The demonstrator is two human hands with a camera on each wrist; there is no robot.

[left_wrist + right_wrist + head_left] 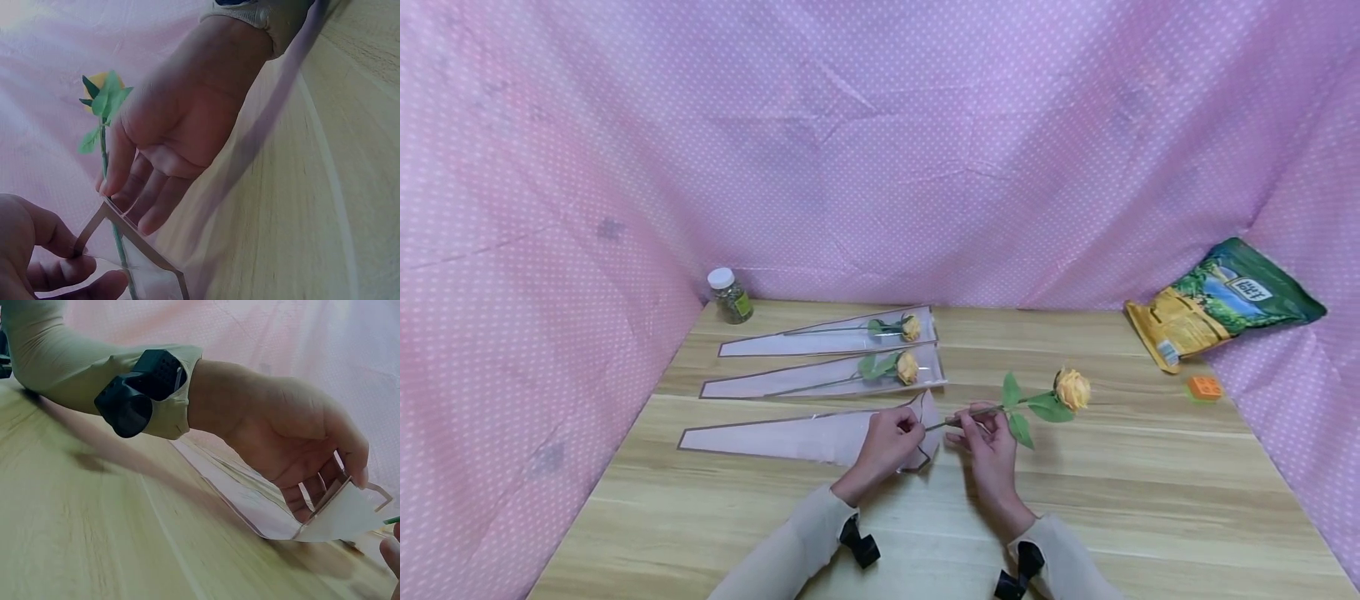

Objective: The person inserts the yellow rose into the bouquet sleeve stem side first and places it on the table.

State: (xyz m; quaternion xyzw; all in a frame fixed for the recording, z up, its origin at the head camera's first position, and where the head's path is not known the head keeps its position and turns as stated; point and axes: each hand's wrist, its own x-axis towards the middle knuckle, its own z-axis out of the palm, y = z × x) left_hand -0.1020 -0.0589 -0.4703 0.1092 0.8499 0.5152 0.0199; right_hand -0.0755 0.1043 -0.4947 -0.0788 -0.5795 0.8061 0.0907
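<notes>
My left hand (883, 446) pinches the brown-edged mouth of a clear flower sleeve (760, 437), which lies flat and narrows to the left. Between the fingers and thumb of my right hand (994, 458) is the green stem of a yellow rose (1072, 389), its bloom and leaves pointing right. In the left wrist view, the lower stem (117, 244) runs within the sleeve's opening (147, 256). The right wrist view shows the sleeve's mouth (344, 515) lifted by the left hand (294, 434); the right hand is mostly cut off there.
Behind the hands lie two sleeves, each with a yellow rose (907, 367) (911, 327) inside. A white-lidded jar (730, 296) stands at the back left. On the right are a green and yellow bag (1225, 300) and an orange block (1205, 387). Pink dotted cloth (880, 150) surrounds the table.
</notes>
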